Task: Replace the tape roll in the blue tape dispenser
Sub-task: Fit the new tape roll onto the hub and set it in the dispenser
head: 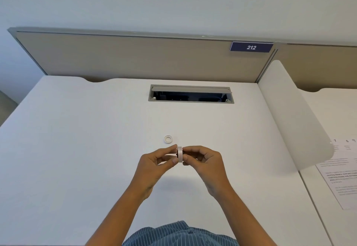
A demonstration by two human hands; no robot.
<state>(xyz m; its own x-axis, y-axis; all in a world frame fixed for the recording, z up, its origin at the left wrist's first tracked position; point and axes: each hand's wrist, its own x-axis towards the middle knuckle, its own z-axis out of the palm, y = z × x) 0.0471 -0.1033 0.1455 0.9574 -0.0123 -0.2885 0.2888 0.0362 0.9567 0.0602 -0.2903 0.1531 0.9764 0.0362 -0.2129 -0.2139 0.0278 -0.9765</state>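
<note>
A small pale tape roll stands on edge above the white desk, held between both hands. My left hand pinches its left side with thumb and fingers. My right hand pinches its right side. A dark bit shows at the roll's left face; I cannot tell what it is. A small empty white ring, like a used tape core, lies flat on the desk just beyond my hands. No blue tape dispenser is in view.
An open cable hatch is cut into the desk farther back. A beige partition with a "212" label closes the far edge. A white curved divider stands at the right, with a printed sheet beyond it.
</note>
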